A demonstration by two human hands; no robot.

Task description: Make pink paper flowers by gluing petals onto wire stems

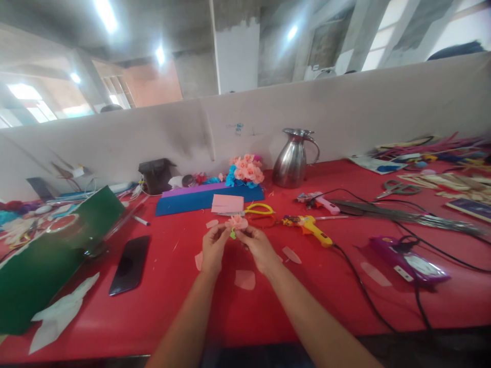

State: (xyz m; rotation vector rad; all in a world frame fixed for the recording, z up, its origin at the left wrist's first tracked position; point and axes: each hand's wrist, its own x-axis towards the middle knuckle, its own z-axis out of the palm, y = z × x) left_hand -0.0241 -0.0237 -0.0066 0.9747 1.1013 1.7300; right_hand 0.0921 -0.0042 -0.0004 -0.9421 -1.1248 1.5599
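Between my two hands is a small pink paper flower (237, 222) with a bit of bright green (232, 233) below it. The fingers of my left hand (215, 245) are closed on its left side. My right hand (259, 248) pinches it from the right, near the green part. Loose pink paper petals lie around my hands, one petal (244, 279) between my forearms and another petal (292, 254) to the right. Just beyond the flower are yellow-handled scissors (259, 208) and a stack of pink paper (227, 203).
Finished pink and blue flowers (247, 171) stand by the wall beside a steel jug (292, 159). A yellow glue gun (312, 230) with a cord, a purple power strip (408, 260) and metal wires (414, 214) lie right. At left are a phone (129, 266) and a green board (42, 276).
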